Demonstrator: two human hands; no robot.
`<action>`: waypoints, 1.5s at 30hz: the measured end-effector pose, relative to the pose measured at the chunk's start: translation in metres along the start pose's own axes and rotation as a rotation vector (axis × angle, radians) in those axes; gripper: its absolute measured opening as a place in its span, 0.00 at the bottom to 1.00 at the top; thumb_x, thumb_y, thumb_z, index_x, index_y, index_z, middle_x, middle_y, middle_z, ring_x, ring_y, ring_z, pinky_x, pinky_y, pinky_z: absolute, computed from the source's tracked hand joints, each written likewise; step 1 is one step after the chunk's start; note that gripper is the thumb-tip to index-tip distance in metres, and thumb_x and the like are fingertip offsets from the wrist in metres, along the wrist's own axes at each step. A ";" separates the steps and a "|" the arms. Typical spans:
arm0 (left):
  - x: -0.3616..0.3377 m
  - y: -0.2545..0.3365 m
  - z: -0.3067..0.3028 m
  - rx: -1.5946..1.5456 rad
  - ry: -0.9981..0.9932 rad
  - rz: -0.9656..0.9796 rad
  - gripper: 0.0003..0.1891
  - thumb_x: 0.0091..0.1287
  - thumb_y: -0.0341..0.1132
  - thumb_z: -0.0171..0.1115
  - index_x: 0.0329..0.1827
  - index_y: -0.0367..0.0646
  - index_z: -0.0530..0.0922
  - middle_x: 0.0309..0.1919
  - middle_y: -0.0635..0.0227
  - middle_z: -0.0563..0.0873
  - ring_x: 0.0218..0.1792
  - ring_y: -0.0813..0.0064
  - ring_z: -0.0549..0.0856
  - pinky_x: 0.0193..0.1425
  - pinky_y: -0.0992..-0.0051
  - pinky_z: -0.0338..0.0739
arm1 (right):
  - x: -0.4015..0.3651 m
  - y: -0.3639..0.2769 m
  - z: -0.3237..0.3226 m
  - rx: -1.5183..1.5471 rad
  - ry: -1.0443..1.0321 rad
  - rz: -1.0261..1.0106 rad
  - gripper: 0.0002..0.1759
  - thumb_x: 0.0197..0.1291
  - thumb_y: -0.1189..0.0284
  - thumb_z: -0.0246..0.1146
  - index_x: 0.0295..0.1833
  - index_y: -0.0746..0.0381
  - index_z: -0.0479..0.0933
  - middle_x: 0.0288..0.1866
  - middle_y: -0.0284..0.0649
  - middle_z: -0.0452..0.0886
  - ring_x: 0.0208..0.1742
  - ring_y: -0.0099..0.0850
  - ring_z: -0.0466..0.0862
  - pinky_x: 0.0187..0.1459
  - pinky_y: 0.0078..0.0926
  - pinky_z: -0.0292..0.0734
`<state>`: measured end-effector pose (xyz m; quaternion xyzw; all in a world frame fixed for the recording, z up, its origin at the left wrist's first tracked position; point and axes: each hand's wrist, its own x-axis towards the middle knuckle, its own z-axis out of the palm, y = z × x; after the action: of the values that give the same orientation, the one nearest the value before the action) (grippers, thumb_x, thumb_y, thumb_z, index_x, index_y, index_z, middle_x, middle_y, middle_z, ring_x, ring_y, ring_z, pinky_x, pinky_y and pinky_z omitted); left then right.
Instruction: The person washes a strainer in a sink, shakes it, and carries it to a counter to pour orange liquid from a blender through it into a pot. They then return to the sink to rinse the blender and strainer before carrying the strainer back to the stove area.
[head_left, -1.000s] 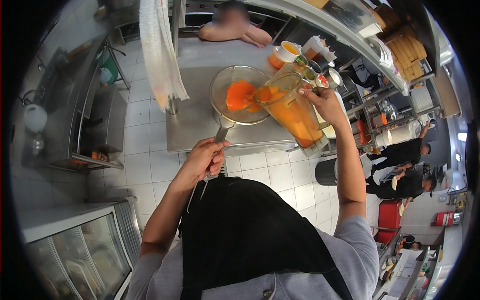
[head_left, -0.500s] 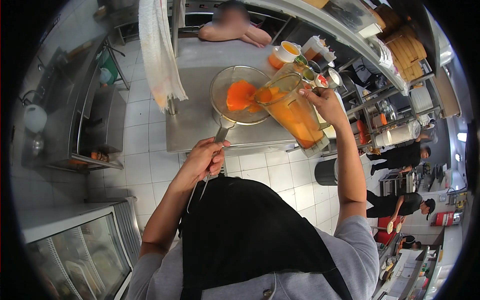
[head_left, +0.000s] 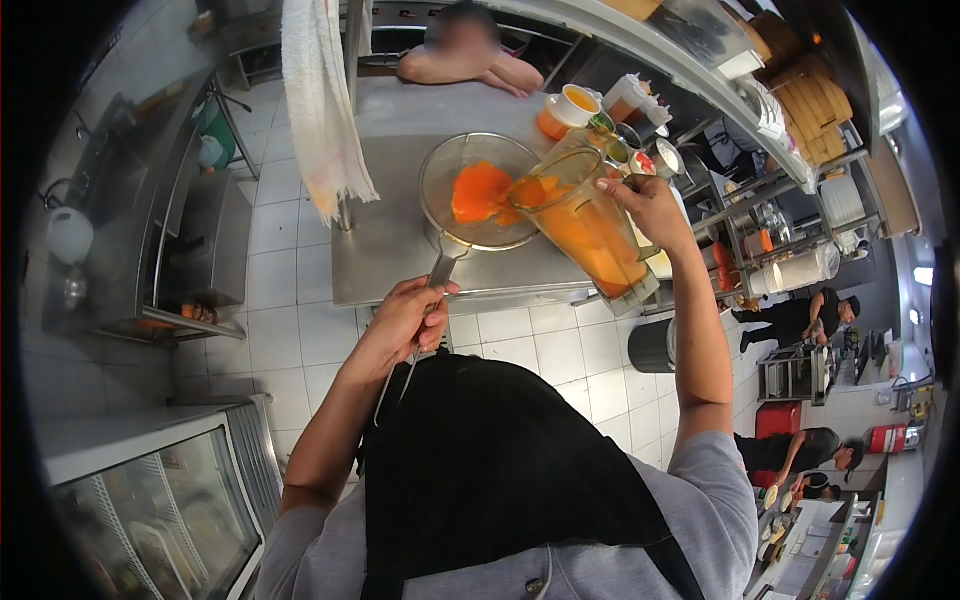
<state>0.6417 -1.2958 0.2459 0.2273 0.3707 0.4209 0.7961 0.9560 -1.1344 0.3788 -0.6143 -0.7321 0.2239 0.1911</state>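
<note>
My left hand (head_left: 408,318) is closed around the metal handle of a large mesh strainer (head_left: 440,185), held over the steel counter (head_left: 385,270). Orange sauce (head_left: 480,192) lies in the strainer's mesh. My right hand (head_left: 648,212) grips the handle of a clear blender jar (head_left: 590,235). The jar is tilted toward the strainer, its mouth at the strainer's right rim, and orange liquid coats its inside. What stands beneath the strainer is hard to make out.
Across the counter a person rests folded arms (head_left: 450,68). Tubs of orange sauce (head_left: 580,100) and squeeze bottles (head_left: 628,97) stand at the back right. A white towel (head_left: 320,110) hangs at the left. Co-workers in black (head_left: 815,450) stand far right, near a grey bin (head_left: 652,346).
My hands, the strainer and the tilted jar stay almost where they were. At the far right, the co-workers have shifted position. The hanging towel has swayed slightly.
</note>
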 end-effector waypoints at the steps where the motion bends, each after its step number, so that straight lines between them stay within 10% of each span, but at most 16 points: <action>1: 0.001 0.000 0.000 -0.002 -0.001 -0.001 0.11 0.73 0.31 0.46 0.51 0.35 0.72 0.17 0.74 0.67 0.11 0.82 0.64 0.15 0.77 0.59 | 0.001 0.001 0.001 0.026 0.003 -0.026 0.34 0.58 0.46 0.68 0.40 0.73 0.83 0.27 0.42 0.82 0.29 0.26 0.79 0.36 0.27 0.74; 30: -0.002 -0.002 0.001 0.031 -0.017 0.005 0.12 0.73 0.31 0.45 0.53 0.34 0.70 0.18 0.74 0.67 0.12 0.82 0.65 0.15 0.77 0.59 | 0.007 0.000 -0.008 -0.071 0.023 -0.064 0.37 0.55 0.42 0.68 0.29 0.73 0.80 0.22 0.44 0.80 0.25 0.30 0.79 0.32 0.31 0.74; 32: -0.002 -0.002 0.000 0.034 -0.017 0.005 0.12 0.73 0.31 0.44 0.53 0.34 0.70 0.18 0.74 0.67 0.12 0.82 0.65 0.15 0.77 0.59 | 0.004 -0.006 -0.008 -0.060 0.029 -0.070 0.31 0.61 0.51 0.68 0.25 0.73 0.77 0.18 0.31 0.69 0.24 0.21 0.66 0.27 0.28 0.64; 45: -0.007 -0.003 0.001 0.028 -0.031 -0.002 0.11 0.74 0.32 0.45 0.52 0.34 0.71 0.18 0.73 0.67 0.12 0.82 0.65 0.16 0.77 0.60 | 0.015 0.008 -0.003 -0.036 0.043 -0.108 0.28 0.63 0.56 0.67 0.27 0.74 0.78 0.19 0.32 0.72 0.23 0.21 0.67 0.28 0.27 0.66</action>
<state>0.6417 -1.3031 0.2473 0.2445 0.3643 0.4112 0.7990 0.9615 -1.1179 0.3764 -0.5821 -0.7638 0.1867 0.2073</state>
